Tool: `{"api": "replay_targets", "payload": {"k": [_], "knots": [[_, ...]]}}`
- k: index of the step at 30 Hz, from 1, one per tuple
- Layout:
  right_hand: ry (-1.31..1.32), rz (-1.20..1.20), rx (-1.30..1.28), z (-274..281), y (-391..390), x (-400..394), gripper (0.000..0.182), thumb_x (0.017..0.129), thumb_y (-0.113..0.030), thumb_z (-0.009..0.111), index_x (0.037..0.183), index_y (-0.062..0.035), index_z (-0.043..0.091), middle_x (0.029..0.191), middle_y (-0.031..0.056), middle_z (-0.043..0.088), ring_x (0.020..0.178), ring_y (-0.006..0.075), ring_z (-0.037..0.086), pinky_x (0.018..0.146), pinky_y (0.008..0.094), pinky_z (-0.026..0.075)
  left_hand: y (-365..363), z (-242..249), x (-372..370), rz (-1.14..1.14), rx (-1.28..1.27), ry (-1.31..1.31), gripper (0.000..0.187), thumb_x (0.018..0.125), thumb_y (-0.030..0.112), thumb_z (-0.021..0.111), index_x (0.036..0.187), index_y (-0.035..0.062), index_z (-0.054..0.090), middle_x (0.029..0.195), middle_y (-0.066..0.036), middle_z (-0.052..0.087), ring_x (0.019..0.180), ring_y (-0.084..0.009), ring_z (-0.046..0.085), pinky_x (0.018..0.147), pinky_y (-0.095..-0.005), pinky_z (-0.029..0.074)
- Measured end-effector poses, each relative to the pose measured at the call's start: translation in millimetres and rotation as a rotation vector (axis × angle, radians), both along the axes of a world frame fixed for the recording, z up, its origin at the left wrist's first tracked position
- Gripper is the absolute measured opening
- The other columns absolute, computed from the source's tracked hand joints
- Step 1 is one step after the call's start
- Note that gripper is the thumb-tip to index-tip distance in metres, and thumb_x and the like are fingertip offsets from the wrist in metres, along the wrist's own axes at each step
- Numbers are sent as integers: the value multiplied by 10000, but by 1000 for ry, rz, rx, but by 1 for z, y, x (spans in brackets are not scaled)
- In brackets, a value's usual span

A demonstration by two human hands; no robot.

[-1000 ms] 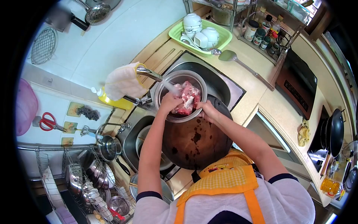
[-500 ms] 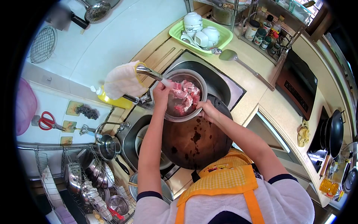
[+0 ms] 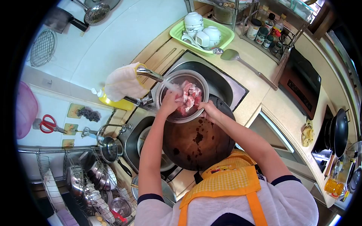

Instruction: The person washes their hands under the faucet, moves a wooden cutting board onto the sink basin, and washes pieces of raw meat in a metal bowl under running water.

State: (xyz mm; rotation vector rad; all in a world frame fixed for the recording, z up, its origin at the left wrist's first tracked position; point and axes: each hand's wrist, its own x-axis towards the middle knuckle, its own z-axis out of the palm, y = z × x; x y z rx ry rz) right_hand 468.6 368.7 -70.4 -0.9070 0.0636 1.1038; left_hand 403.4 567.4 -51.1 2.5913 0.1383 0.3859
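Note:
A metal bowl [image 3: 161,83] with chunks of raw meat [image 3: 189,94] is held over the sink basin [image 3: 224,81]. From the faucet [image 3: 151,72] a stream of water runs into it. My left hand [image 3: 169,103] reaches inside at the left, its fingers bunched against the meat; the fingertips are partly hidden. With thumb and fingers, my right hand [image 3: 209,111] grips the lower right rim. Just below lies a round brown wooden board [image 3: 196,141] with dark wet spots.
A green basket [image 3: 177,33] of white bowls stands behind the sink, near a spatula [image 3: 249,66]. Spice bottles [image 3: 262,34] fill a rack at the upper right. A yellow bottle [image 3: 117,102] stands left of the faucet. A black wok [image 3: 336,132] sits far right.
My left hand has moved from the bowl's left rim inward and down to the meat. The water stream is more exposed. My right hand keeps its hold on the rim.

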Motion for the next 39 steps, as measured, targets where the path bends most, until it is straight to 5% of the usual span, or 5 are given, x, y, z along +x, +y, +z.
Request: {"api": "replay_targets", "payload": {"k": [9,16,19,34,39], "knots": [[-18,-14,-9,16,-3,-3,406,692,5,497,1079,61,385,951,136,510,821,231,568,693,425,539,12,23,5,354,-1064,109,160,799,188,622,836,34,645,630,14,560,568,-63,513,480,-222,390],[-5,-30,-54,20,-3,-3,425,691,3,498,1096,52,380,977,140,504,838,245,564,698,427,537,17,18,10,351,-907,58,150,837,142,546,818,16,624,641,-15,550,611,-64,520,540,-227,394],[6,-44,-52,20,-3,-4,444,688,4,500,1107,46,358,995,139,486,852,254,553,701,434,535,9,12,14,224,-126,-210,139,824,146,562,822,17,615,664,-31,569,647,-63,543,571,-236,418],[9,-34,-60,19,-2,-4,457,692,3,487,1123,45,343,1010,146,469,865,267,544,707,445,531,2,25,29,233,-719,-36,200,722,225,676,815,49,656,700,-100,624,604,-199,577,564,-299,439],[-5,-27,-25,19,-3,-3,407,694,10,481,1087,51,386,980,138,486,849,259,553,705,448,532,-8,14,14,-25,355,19,396,658,212,700,1028,117,595,849,-159,605,734,-311,574,699,-358,476]]}}
